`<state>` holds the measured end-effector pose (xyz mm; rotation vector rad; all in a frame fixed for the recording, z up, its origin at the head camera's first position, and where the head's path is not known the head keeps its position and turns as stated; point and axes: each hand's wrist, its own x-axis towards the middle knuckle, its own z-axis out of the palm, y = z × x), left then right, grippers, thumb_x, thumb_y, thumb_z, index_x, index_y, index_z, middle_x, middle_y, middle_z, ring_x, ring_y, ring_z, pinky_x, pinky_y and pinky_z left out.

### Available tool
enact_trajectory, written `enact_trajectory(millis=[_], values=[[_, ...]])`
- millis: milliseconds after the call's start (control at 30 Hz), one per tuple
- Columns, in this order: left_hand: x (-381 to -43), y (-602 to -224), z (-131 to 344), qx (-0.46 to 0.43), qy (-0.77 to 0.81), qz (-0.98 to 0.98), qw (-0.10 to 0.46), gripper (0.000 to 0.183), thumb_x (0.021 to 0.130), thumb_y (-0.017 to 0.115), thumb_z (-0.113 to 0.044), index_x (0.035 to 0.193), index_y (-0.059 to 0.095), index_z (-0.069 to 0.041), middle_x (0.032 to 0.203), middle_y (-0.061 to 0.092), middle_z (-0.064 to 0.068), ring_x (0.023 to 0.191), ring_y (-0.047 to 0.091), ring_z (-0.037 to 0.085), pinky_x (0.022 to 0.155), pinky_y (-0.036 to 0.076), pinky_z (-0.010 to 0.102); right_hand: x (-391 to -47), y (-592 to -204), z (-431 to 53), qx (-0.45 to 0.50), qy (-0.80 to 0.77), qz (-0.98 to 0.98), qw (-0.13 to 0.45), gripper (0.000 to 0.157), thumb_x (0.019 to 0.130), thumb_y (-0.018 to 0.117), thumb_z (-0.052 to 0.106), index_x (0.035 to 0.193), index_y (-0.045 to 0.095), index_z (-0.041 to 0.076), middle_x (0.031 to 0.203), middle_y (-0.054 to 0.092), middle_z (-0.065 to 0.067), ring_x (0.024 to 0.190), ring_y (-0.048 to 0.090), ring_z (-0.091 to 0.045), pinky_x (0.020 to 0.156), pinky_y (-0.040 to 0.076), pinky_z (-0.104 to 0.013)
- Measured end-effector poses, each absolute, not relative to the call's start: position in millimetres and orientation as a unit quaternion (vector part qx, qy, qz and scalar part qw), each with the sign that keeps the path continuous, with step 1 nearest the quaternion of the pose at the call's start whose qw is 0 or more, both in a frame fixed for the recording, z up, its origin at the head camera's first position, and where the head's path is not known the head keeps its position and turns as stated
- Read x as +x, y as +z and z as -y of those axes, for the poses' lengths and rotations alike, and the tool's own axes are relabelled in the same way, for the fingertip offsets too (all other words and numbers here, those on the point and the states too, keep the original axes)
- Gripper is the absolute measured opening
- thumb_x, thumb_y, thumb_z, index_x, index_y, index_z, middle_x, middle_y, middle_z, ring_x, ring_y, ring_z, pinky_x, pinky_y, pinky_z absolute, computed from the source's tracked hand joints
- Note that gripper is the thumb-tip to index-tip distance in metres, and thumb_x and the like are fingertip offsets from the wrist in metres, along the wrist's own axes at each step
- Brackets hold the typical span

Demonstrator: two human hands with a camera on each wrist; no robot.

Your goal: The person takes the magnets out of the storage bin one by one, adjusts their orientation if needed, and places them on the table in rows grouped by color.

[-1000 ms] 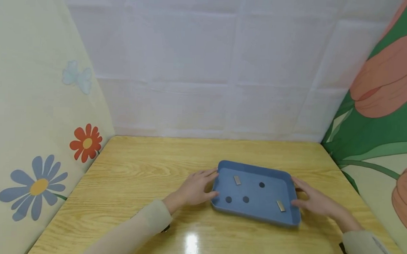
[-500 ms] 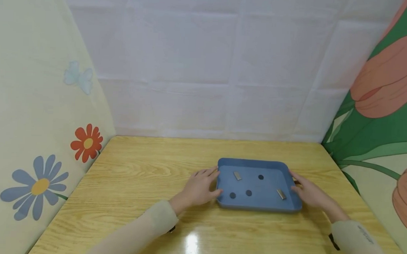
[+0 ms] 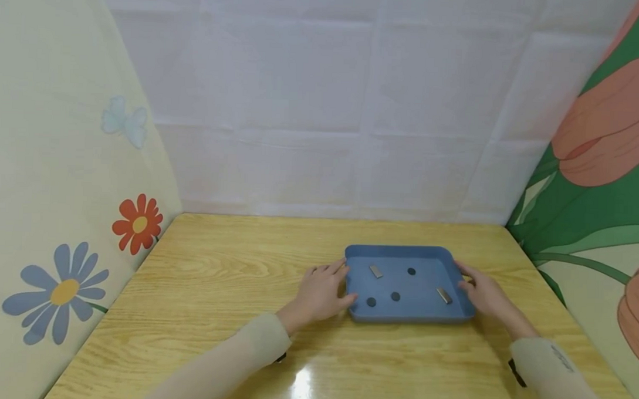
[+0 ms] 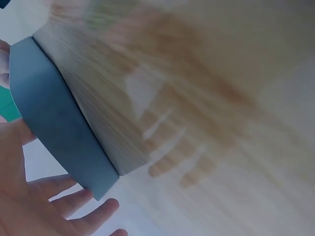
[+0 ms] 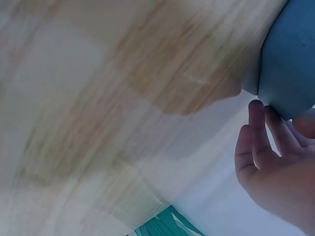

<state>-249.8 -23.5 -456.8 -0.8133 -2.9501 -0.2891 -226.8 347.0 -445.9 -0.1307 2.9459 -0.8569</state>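
Observation:
A shallow blue tray [image 3: 412, 313] lies on the wooden table, right of the middle. Inside are three small dark discs, one dark disc [image 3: 411, 271] near the back, and two small silvery bars, one metal bar [image 3: 444, 295] at the right. At the tray's left end my left hand [image 3: 322, 292] rests spread, thumb tip at the rim; the left wrist view shows its fingertips [image 4: 86, 194] at the corner. My right hand [image 3: 487, 294] touches the right end, thumb at the rim. In the right wrist view its fingertips [image 5: 257, 104] meet the tray's corner.
The wooden tabletop [image 3: 233, 261] extends to the left and in front of the tray. Behind it hangs a white cloth [image 3: 275, 104]. Patterned panels stand at both sides, with printed flowers on the left panel [image 3: 45, 172] and large tulips on the right.
The tray has moved away from me and slightly right, turning so its long sides lie level. Both hands have moved with it, and the discs and bars stay inside.

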Motion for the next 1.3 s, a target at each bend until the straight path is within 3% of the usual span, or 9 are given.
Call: enact_trajectory(millis=[400, 600, 900, 1067, 1300], values=[[-251.7, -454.6, 25.2, -0.277, -0.133, 0.952, 0.014, 0.079, 0.087, 0.050, -0.068, 0.147, 0.039, -0.018, 0.157, 0.032, 0.002, 0.137, 0.042, 0.032, 0.110, 0.033, 0.056, -218.9, -447.2, -348.2, -0.039, -0.275, -0.960, 0.024, 0.054, 0.100, 0.049, 0.015, 0.149, 0.029, 0.001, 0.143, 0.041, -0.032, 0.114, 0.055, -0.045, 0.078, 0.054, -0.044], [-259.5, -453.2, 32.1, -0.295, -0.158, 0.942, -0.017, 0.087, 0.084, 0.052, -0.070, 0.150, 0.033, -0.016, 0.158, 0.029, 0.002, 0.139, 0.039, 0.035, 0.113, 0.031, 0.055, -201.5, -446.4, -350.2, -0.071, -0.276, -0.959, 0.013, 0.067, 0.097, 0.057, 0.031, 0.147, 0.031, -0.004, 0.142, 0.042, -0.033, 0.109, 0.058, -0.042, 0.075, 0.055, -0.042], [-264.9, -450.1, 37.7, -0.310, -0.181, 0.932, -0.050, 0.092, 0.083, 0.054, -0.070, 0.152, 0.029, -0.015, 0.160, 0.024, 0.003, 0.142, 0.034, 0.036, 0.116, 0.026, 0.056, -188.2, -445.1, -347.4, -0.093, -0.290, -0.952, 0.037, 0.094, 0.089, 0.064, 0.046, 0.149, 0.017, -0.009, 0.149, 0.028, -0.036, 0.126, 0.044, -0.051, 0.095, 0.045, -0.060], [-264.9, -450.1, 37.7, -0.308, -0.174, 0.934, -0.052, 0.093, 0.082, 0.054, -0.070, 0.152, 0.028, -0.015, 0.161, 0.023, 0.003, 0.143, 0.032, 0.036, 0.116, 0.025, 0.057, -186.8, -445.4, -346.3, -0.084, -0.296, -0.950, 0.050, 0.101, 0.086, 0.066, 0.048, 0.151, 0.011, -0.006, 0.151, 0.023, -0.035, 0.131, 0.037, -0.053, 0.099, 0.040, -0.063], [-268.4, -445.0, 31.3, -0.318, -0.140, 0.937, -0.032, 0.093, 0.081, 0.056, -0.070, 0.152, 0.028, -0.016, 0.161, 0.021, 0.004, 0.146, 0.027, 0.033, 0.118, 0.023, 0.056, -187.3, -443.4, -344.2, -0.066, -0.304, -0.949, 0.060, 0.104, 0.084, 0.067, 0.050, 0.151, 0.011, -0.006, 0.151, 0.022, -0.035, 0.130, 0.038, -0.052, 0.099, 0.040, -0.061]])
